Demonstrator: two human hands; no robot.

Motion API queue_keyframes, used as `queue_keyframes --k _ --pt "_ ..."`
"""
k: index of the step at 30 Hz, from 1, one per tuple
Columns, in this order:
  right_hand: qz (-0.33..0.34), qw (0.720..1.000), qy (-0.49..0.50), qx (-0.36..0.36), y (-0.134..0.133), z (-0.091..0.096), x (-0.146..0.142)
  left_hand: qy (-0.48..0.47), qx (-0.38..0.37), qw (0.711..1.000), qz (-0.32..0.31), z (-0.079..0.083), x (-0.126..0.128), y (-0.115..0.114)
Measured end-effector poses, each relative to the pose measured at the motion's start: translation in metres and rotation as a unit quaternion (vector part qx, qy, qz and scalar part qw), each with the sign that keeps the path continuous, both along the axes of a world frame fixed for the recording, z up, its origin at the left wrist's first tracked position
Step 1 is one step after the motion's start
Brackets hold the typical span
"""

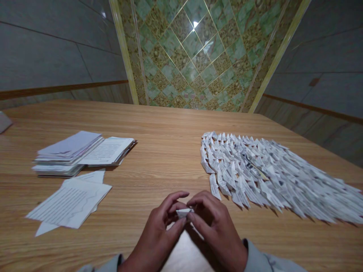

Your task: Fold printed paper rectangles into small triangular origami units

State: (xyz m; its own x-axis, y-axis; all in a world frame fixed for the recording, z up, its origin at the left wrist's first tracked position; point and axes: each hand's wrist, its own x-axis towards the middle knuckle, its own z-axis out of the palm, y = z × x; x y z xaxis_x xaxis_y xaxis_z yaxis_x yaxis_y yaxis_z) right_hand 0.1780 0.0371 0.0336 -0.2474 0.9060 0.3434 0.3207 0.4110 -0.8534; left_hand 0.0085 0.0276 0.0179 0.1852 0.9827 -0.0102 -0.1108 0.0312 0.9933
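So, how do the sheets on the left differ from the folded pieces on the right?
The stack of sheets lies flat and unfolded; the folded pieces are small, creased and pointed. The stack of sheets is piled sheet on sheet; the folded pieces spread in overlapping rows over a wider area. Both are white printed paper on the table.

Hands: 2, left hand (pixel 159 234) and right hand (pixel 218 230). Folded paper piece (pixel 184 212) in both grips: 1. Laid-out folded pieces (pixel 269 173) at right: dozens, overlapping, exact count not readable. Paper stacks: 2, purple-topped stack (pixel 68 151) and printed stack (pixel 109 151). Loose sheets (pixel 70 202): about 3, overlapped. Tabletop (pixel 167 151): 1. Grey object (pixel 4 121) at left edge: 1, cut off.
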Motion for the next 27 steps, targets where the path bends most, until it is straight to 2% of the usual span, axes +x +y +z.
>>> queue_keyframes --k 9,13,17,19,24,27 --pt "0.005 1.000 0.010 0.014 -0.002 0.001 0.000 0.074 0.034 0.997 0.008 0.007 -0.001 -0.002" --pt "-0.003 0.998 0.044 -0.045 -0.003 0.002 0.000 0.135 0.049 0.990 -0.004 0.010 -0.003 0.000" --pt "0.008 0.992 0.072 -0.105 -0.003 0.002 0.000 0.127 0.029 0.991 -0.005 0.008 -0.003 0.000" --pt "0.012 0.994 0.039 -0.100 -0.002 0.003 0.000 0.109 0.013 0.994 -0.009 0.008 -0.002 -0.001" --pt "0.011 0.999 -0.023 -0.028 -0.003 0.002 0.000 0.104 0.006 0.994 -0.024 0.010 0.000 -0.001" --pt "0.006 0.999 0.000 -0.049 -0.003 -0.001 0.000 0.098 0.004 0.995 -0.019 0.010 0.000 0.000"
